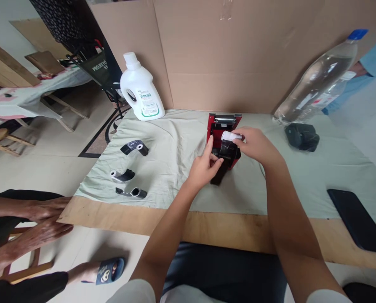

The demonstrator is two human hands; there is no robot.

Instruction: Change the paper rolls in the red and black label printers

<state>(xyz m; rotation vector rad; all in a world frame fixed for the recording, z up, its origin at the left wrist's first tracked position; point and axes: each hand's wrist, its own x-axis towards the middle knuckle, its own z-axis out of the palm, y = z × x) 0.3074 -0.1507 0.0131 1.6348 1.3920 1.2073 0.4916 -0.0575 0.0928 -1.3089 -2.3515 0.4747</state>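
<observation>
A small red and black box-shaped device point(211, 122) stands on the cloth with its top open and a metal roller showing at its far end; it looks like a receipt printer. My right hand point(252, 143) pinches a small white paper roll point(228, 136) over the opening. A black strip point(228, 148) hangs from the roll into the device. My left hand point(203, 166) grips the device's near left side, index finger up along the red wall, thumb apart by the dark flap point(217, 176). Its other fingertips are partly hidden.
Several black-and-white rolls, one a curled roll point(134, 146), lie at left. A white detergent bottle point(143, 92) and a large clear bottle point(320, 75) stand at the back. A black object point(301, 136) and a phone point(358, 219) lie right. Another person's hands point(49, 219) are at left.
</observation>
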